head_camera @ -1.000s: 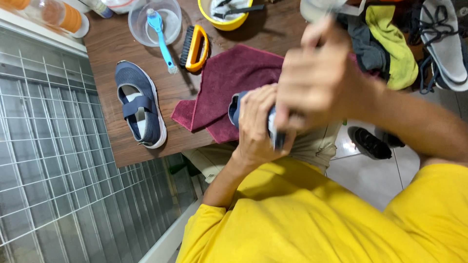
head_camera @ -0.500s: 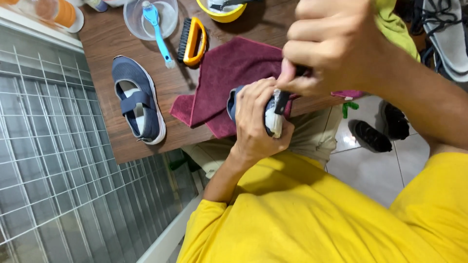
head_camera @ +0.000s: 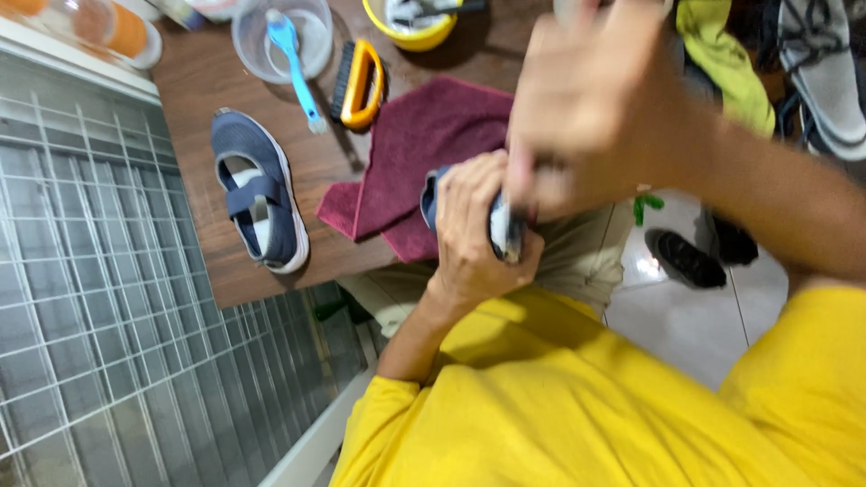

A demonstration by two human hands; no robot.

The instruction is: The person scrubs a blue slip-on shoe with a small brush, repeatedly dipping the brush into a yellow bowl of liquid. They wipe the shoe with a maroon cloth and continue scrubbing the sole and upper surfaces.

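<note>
My left hand [head_camera: 474,239] grips a dark blue shoe with a white sole [head_camera: 502,230] and holds it over my lap, at the edge of a maroon towel [head_camera: 424,144]. My right hand [head_camera: 595,108] is blurred. Its curled fingers press against the top of that shoe, and I cannot make out what is in them. The matching blue strap shoe [head_camera: 257,194] lies on the brown wooden table [head_camera: 207,81], left of the towel.
At the table's far side stand a clear bowl [head_camera: 248,41] with a blue brush [head_camera: 293,63], a yellow-handled scrub brush [head_camera: 359,86] and a yellow bowl [head_camera: 410,27]. A wire grid [head_camera: 90,316] fills the left. A yellow-green cloth [head_camera: 722,63], a grey sandal [head_camera: 825,72] and black shoes [head_camera: 686,257] lie at the right.
My right hand has come down from above the shoe and now presses its fingers against it. My left hand has kept its grip on the shoe.
</note>
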